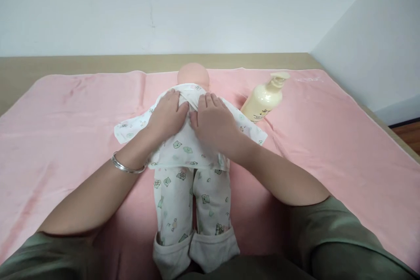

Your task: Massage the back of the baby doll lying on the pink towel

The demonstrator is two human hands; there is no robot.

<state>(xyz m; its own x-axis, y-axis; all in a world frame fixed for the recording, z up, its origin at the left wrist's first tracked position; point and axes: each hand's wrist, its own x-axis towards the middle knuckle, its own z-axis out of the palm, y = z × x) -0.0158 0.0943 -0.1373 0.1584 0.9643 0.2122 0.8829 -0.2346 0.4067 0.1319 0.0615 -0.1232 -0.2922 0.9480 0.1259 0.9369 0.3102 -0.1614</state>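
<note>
A baby doll (193, 74) lies lengthwise in front of me with its bald head at the far end. It wears a white printed top (183, 146) and matching trousers (175, 201) with turned-up cuffs. My left hand (169, 114) rests flat on the upper left of the top, fingers stretched toward the head. Opposite it, my right hand (215, 122) presses flat on the upper right, its fingers extended too. Between the two thumbs the cloth is creased. The doll's face is not visible, and its arms are hidden inside the sleeves.
A pale yellow pump bottle (264, 98) stands tilted in view, right of the doll near its sleeve. Beneath everything spreads a pink mat (328, 148) on a beige surface (229, 60). A white wall (210, 13) rises behind, with another wall on the right.
</note>
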